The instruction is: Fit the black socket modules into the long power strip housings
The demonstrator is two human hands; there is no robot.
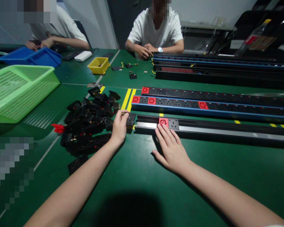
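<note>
My left hand (119, 126) grips a black socket module (131, 119) at the left end of the nearest long black rail (227, 130). My right hand (170, 147) lies flat with fingers spread, its fingertips resting on a red socket module (163, 122) seated in that rail, next to a black module (173, 124). A heap of loose black socket modules (90, 123) lies just left of my left hand, with one red piece (58, 128) at its left edge.
Two filled power strips (213, 105) lie behind the near rail, more long strips (222, 67) farther back. A green mesh basket (19, 91), blue bins (30, 56) and a yellow box (98, 65) stand at the left. Two other people sit across the green table.
</note>
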